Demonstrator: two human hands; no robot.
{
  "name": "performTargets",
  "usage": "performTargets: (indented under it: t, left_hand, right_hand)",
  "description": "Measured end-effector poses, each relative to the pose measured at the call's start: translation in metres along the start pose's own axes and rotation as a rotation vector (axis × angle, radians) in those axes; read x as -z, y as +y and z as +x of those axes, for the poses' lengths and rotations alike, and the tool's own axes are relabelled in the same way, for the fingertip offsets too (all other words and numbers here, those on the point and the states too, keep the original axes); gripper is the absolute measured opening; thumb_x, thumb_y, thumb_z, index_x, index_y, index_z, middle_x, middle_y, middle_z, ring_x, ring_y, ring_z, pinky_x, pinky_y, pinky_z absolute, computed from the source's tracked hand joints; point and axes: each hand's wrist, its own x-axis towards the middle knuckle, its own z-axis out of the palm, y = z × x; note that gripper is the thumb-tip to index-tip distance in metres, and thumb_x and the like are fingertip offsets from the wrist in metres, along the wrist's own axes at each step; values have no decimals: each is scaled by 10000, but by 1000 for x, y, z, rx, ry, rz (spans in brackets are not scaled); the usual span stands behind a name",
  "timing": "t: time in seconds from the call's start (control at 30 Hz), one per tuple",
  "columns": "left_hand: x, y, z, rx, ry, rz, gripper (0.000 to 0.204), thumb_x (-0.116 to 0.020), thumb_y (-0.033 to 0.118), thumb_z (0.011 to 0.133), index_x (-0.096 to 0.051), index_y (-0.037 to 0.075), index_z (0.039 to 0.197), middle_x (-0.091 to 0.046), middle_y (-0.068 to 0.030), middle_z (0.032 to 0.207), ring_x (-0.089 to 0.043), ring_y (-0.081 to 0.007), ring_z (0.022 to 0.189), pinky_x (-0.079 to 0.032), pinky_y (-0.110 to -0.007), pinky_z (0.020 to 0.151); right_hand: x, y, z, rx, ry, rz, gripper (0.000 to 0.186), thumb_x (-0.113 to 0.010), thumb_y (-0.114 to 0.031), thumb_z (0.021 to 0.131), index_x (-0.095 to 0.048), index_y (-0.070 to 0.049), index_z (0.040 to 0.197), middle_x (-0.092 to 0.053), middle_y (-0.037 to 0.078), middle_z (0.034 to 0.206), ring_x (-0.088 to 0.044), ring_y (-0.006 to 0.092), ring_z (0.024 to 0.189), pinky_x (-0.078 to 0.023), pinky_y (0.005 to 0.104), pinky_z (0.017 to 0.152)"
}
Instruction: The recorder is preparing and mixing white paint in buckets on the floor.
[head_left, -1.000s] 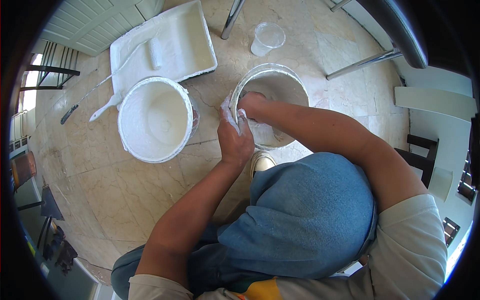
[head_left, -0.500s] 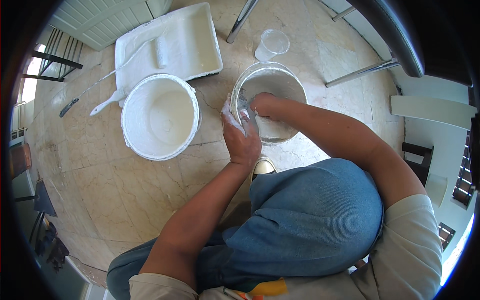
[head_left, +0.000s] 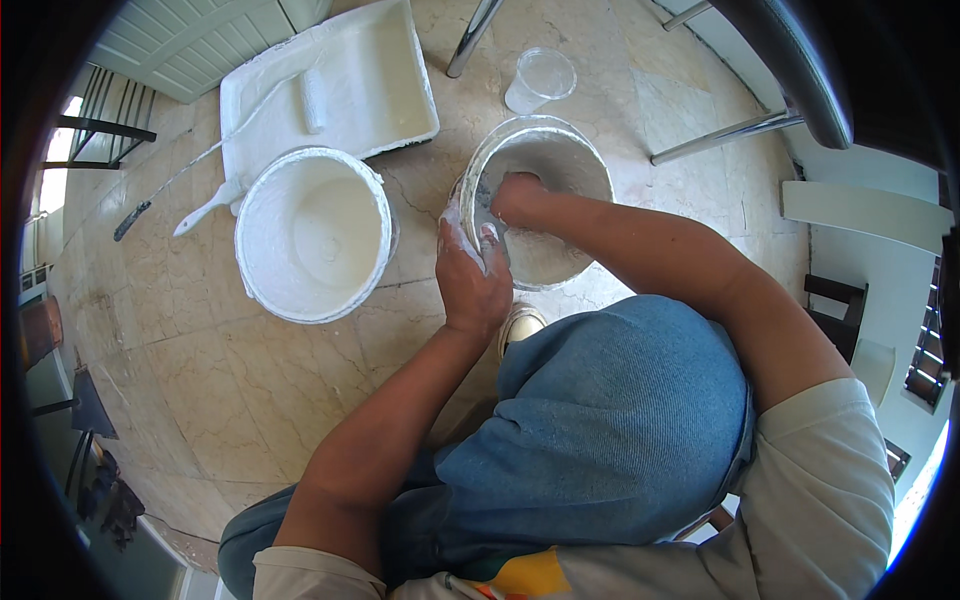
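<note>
My left hand [head_left: 473,278], smeared with white, holds the left side of a white-crusted bucket [head_left: 575,168], thumb at the rim and fingers around the outside. The bucket leans a little, its mouth facing up. Inside it my right hand [head_left: 521,201] is closed against the left part of the inner wall. Its fingertips, and anything they hold, are hidden. Grey-white residue coats the inside of the bucket. To the left stands a second bucket [head_left: 268,215], white inside with pale paint at the bottom.
A paint tray [head_left: 412,85] with a white-coated roller [head_left: 313,102] lies at the far left. A white-handled brush [head_left: 207,208] is beside the second bucket. A clear plastic cup [head_left: 540,82] stands beyond my bucket. Metal chair legs [head_left: 725,137] rise at the right.
My right hand has shifted slightly left and up along the inner wall of the bucket. My left hand keeps its hold. The whole view has shifted a little.
</note>
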Motion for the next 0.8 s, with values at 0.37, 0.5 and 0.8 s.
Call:
performTargets:
  t: [0.37,0.5,0.8]
  left_hand:
    - [4,6,8,-52,-22,33,486,-517,182,937,-436,-148,1284,-543,-357,1207,-534,-491,1120,-403,-466,1009]
    - [-4,-8,8,-68,76,91,484,-516,187,939,-439,-149,1278,-542,-363,1203,-537,-494,1109,-407,-475,1000]
    - [-11,-11,4,-68,107,26,534,-508,207,956,-402,-184,1303,-518,-387,1240,-510,-519,1156,-377,-477,1054]
  right_hand:
    - [-11,16,11,47,218,-114,292,-630,-189,749,-734,31,910,-688,247,1007,-663,347,1004,-507,407,918]
    - [-2,12,5,67,142,-226,324,-635,-184,782,-729,10,1025,-674,224,1125,-671,308,1038,-509,393,929]
    - [28,8,-8,72,-176,-26,263,-620,-171,789,-742,7,940,-696,239,1009,-697,379,869,-535,447,791]
